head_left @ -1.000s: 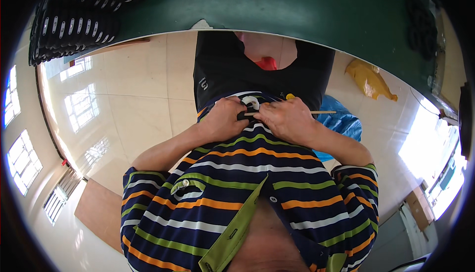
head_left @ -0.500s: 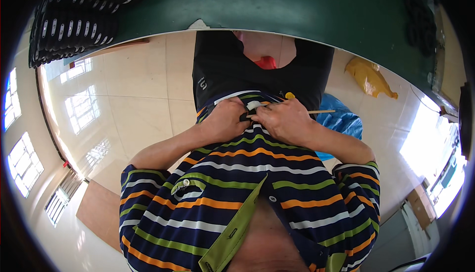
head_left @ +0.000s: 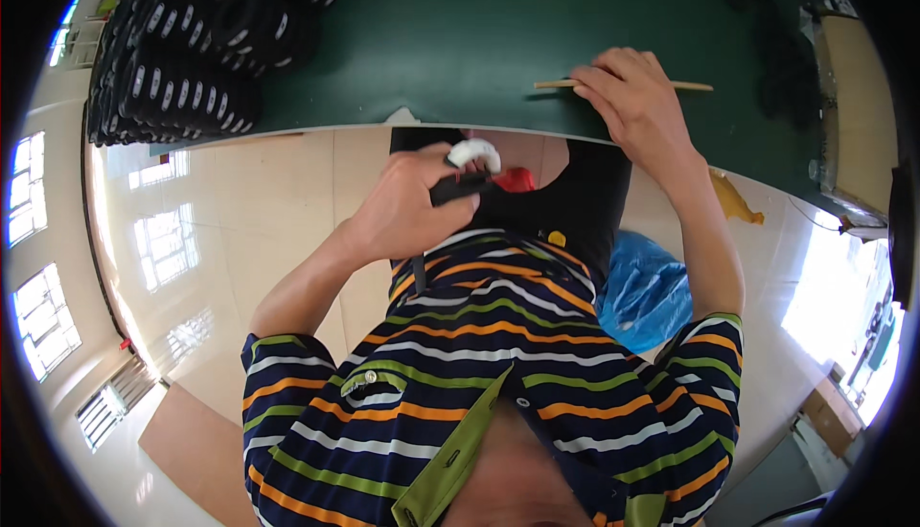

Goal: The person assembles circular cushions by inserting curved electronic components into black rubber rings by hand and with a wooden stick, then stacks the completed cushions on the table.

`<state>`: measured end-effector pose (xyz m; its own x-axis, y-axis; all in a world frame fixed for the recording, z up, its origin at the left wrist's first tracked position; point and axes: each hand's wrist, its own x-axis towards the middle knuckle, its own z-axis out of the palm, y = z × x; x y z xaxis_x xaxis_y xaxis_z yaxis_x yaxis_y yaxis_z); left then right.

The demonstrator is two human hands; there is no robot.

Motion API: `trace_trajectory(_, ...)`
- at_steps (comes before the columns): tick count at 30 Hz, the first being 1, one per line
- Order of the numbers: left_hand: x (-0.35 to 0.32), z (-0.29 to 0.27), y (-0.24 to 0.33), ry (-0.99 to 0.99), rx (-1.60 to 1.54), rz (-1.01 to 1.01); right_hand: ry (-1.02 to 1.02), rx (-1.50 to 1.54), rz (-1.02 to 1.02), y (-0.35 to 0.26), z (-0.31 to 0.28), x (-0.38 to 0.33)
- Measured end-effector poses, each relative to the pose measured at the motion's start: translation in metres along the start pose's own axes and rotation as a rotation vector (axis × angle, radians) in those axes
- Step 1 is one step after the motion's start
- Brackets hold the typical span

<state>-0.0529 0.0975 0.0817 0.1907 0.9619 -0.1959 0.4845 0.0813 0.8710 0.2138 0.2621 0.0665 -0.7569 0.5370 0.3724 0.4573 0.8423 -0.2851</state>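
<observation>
My left hand (head_left: pixel 402 209) is closed around a black strap-like piece (head_left: pixel 462 188), held over my lap just short of the table edge. A white curved piece (head_left: pixel 476 152) stands out at the top of that strap, and a dark end hangs below my fingers. What exactly the strap is, I cannot make out. Farther right, my right hand (head_left: pixel 634 98) is over the green table (head_left: pixel 450 48), its fingers pinched on a thin wooden stick (head_left: pixel 692 86). The stick lies crosswise in the fingers, both ends poking out, close above the tabletop.
Stacked black coiled pieces with white labels (head_left: pixel 187 91) fill the table's left end. Dark pieces (head_left: pixel 781 91) and a cardboard box (head_left: pixel 858 110) occupy the right. A white scrap (head_left: pixel 403 116) lies at the near edge. On the floor are a blue plastic bag (head_left: pixel 644 292) and a yellow one (head_left: pixel 734 197).
My hands were together at my waist and have parted. The right moved forward and right over the table with the stick; the left moved forward with the black strap.
</observation>
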Motion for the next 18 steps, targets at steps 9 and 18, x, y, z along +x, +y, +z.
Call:
trace_trajectory(9,0.078,0.004,-0.014,0.469,0.790,0.347,0.295,-0.015,0.117,0.017,0.038,0.020)
trace_trajectory(18,0.066,-0.004,-0.007,0.447,0.600,0.304,0.044,0.258,0.458,-0.035,0.048,0.039)
